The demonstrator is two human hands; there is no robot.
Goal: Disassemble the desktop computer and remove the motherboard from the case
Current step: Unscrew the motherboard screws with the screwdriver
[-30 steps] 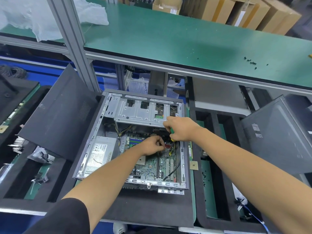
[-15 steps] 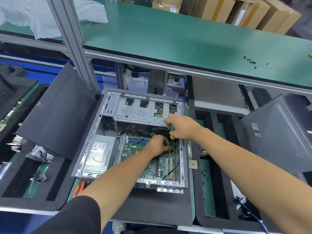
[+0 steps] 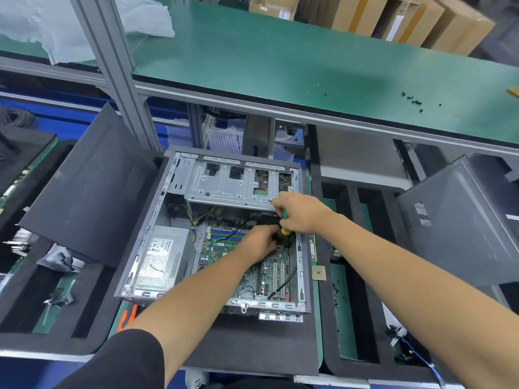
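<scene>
Both my hands work inside the open case point(image 3: 157, 234), over the motherboard point(image 3: 224, 254).

My right hand point(image 3: 302, 213) is closed around a green-and-yellow screwdriver point(image 3: 285, 224), pointing down at the board's 1 o'clock corner; my left hand point(image 3: 259, 242) is curled just beside it, fingers pinched on something I cannot make out. My motherboard lies flat in the case, partly hidden under my left forearm. At its 9 o'clock sits the power supply point(image 3: 161, 256), at 12 o'clock the drive cage point(image 3: 230, 185). A black cable point(image 3: 283, 282) crosses the board at 4 o'clock. A side panel point(image 3: 90, 189) leans at the case's 9 o'clock; loose screws point(image 3: 414, 101) lie on the green bench point(image 3: 280, 60) at 1 o'clock.
</scene>
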